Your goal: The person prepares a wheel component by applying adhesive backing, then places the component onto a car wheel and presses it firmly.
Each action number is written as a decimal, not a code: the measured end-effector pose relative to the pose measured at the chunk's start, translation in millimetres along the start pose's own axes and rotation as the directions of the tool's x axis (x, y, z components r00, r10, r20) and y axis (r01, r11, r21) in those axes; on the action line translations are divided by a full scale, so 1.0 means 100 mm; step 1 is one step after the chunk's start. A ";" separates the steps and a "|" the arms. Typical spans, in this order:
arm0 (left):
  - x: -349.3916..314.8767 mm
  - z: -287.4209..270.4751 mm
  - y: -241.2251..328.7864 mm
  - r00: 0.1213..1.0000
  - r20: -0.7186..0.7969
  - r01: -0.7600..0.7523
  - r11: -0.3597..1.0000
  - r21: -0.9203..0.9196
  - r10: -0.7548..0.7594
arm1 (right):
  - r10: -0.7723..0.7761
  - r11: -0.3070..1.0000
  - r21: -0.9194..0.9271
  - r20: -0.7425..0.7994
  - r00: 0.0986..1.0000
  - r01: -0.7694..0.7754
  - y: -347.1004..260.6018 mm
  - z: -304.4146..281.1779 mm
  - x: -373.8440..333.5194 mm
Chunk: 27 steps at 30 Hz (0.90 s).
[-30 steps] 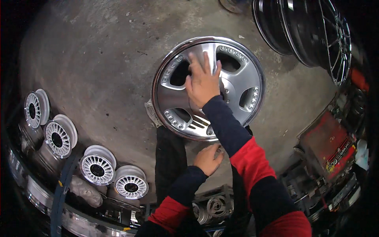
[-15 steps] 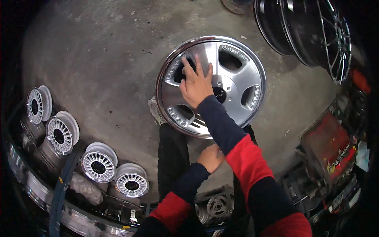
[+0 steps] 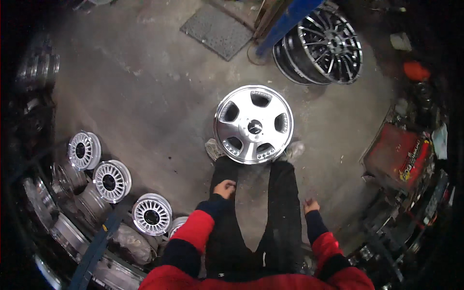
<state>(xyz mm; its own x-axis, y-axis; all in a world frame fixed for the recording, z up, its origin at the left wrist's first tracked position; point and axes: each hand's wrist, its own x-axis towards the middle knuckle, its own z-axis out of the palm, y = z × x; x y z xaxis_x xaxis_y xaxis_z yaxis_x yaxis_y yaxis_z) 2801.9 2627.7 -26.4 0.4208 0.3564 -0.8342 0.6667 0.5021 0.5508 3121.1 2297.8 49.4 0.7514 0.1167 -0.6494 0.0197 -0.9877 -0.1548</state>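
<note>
A large silver wheel rim (image 3: 249,104) with a polished lip, several oval openings and a dark centre cap lies face up on the floor by my shoes. Both hands are away from it, on the near side. Over my left thigh hangs my left hand (image 3: 225,188), its fingers loosely bent and apart, with nothing seen in it. My right hand (image 3: 311,205) is out beside my right leg, its fingers slightly bent and holding nothing visible. The rim is the nearest thing ahead of both hands.
Several white multi-spoke rims (image 3: 152,214) stand in a row at the left. Dark rims (image 3: 333,46) lean by a blue post (image 3: 285,24) at the far right. A metal plate (image 3: 217,31) lies beyond, and a red box (image 3: 396,150) sits at the right.
My right hand has left the rim's face and swung back to the right of my legs. My left hand has moved left, over my thigh. The view now takes in more floor.
</note>
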 end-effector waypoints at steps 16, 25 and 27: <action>-2.00 -0.40 -0.85 0.937 -0.317 0.116 0.987 -0.115 -0.147 | 0.053 0.996 0.072 0.067 0.996 -0.057 0.48 0.15 -1.73; -2.70 1.76 1.18 0.922 0.322 -0.346 0.832 0.435 0.215 | 0.272 0.354 0.898 0.167 0.948 -0.260 2.89 0.32 -1.91; -2.89 1.84 1.35 0.947 0.297 -0.272 0.804 0.528 0.126 | 0.322 0.297 0.903 0.210 0.923 -0.309 3.19 0.36 -2.17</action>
<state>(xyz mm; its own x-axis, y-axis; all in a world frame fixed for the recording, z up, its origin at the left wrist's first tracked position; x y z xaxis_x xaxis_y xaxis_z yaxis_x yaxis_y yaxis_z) 2883.2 2446.8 284.2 0.6647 0.1668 -0.7282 0.7465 -0.1095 0.6563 2940.9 1960.8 114.4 0.5614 -0.1884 -0.8058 -0.8223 -0.2359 -0.5178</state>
